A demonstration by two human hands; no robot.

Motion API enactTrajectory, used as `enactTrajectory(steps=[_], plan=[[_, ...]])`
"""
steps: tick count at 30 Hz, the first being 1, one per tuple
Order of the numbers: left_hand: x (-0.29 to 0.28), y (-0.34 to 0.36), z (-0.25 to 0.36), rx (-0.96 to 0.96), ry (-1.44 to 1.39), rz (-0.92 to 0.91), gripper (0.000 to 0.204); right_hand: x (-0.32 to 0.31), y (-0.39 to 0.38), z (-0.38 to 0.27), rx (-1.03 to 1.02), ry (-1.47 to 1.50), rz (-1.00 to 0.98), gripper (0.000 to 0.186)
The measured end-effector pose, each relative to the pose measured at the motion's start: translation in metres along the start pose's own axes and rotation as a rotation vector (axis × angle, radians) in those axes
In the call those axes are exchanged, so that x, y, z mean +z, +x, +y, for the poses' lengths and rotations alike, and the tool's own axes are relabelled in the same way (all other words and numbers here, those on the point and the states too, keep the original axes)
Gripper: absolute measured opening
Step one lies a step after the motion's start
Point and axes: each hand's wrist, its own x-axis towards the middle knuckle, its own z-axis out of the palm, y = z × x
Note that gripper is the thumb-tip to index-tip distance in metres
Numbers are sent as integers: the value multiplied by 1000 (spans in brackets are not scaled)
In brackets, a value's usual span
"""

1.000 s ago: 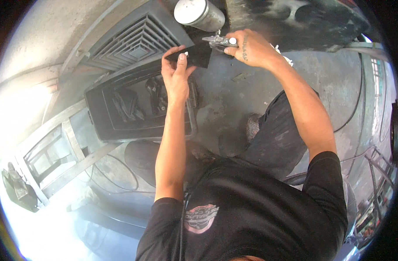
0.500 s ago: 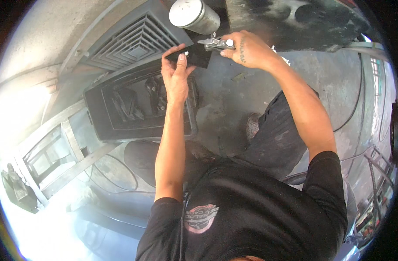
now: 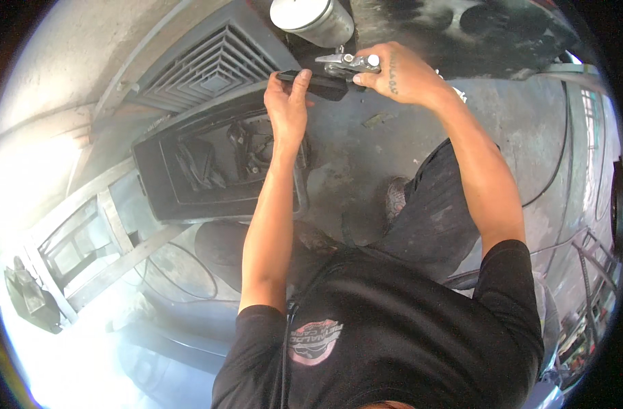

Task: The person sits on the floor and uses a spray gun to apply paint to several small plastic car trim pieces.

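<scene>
My right hand is closed around a spray gun, its nozzle pointing left. A silvery cup with a pale round lid sits above the gun. My left hand pinches a small flat black panel, thumb on top and fingers behind it. The panel is tilted so that little of its face shows. It lies just left of the gun and below the nozzle; from this angle I cannot tell the exact gap. The trigger is hidden by my right hand.
Below my left hand lies a shallow black bin holding several dark parts. Beyond it leans a grey louvred vent panel. A large dark panel stands at the far right. A hose runs along the floor at right.
Both hands have shifted slightly to the right with the gun and the panel. The black panel has turned, showing its face less. The gun's cup has moved right with it.
</scene>
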Motion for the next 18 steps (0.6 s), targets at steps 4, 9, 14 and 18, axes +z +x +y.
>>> enactTrajectory(steps=[4,9,14,18], plan=[[1,2,0,-12,113,18,44,-3,-4,1,-47,-13,62,39],[1,1,5,-43,236,10,47,-1,-6,1,-26,-20,96,38],[11,-1,2,-11,287,48,48,-10,-11,-9,-43,32,3,36],[15,-1,-4,-15,220,9,47,-9,-14,-5,-84,54,46,37]])
